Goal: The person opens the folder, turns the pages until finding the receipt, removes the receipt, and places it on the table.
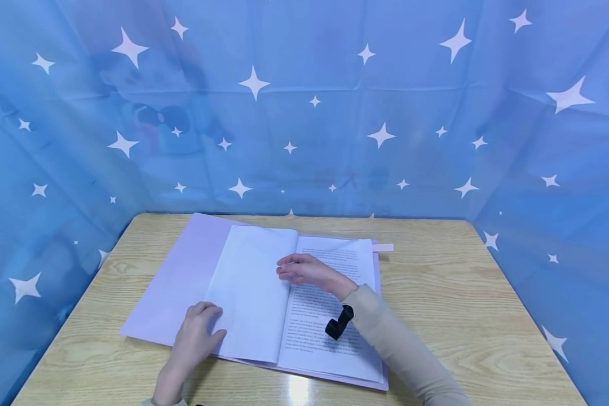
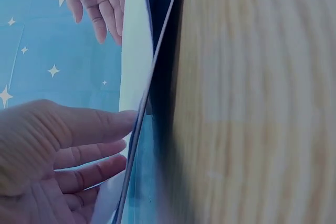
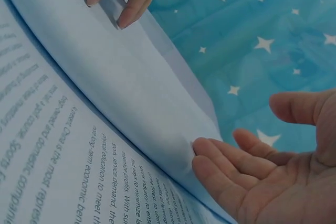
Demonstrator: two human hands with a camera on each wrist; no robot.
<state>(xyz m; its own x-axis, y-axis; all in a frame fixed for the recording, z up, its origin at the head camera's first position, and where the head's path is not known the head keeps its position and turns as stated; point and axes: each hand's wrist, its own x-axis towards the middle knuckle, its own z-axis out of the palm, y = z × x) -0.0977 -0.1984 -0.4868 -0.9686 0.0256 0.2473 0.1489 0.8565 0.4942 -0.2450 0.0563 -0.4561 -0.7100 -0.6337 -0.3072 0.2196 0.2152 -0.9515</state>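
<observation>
A light purple folder (image 1: 177, 276) lies spread on the wooden table, holding a stack of paper sheets. One blank sheet (image 1: 248, 299) is turned over to the left, and a page of printed text (image 1: 325, 338) faces up on the right. My left hand (image 1: 195, 332) rests its thumb and fingertips at the lower left edge of the blank sheet, fingers loosely bent. Near the upper part of the fold is my right hand (image 1: 312, 273), its fingers extended. In the right wrist view, the fingertips (image 3: 207, 169) touch the bulging sheet beside the fold.
A pale pink tab (image 1: 383, 247) sticks out from the folder's upper right side. A black strap with a small device (image 1: 339, 324) sits at my right wrist. Behind the wooden table (image 1: 462, 293) hangs a blue curtain (image 1: 304, 124) with white stars.
</observation>
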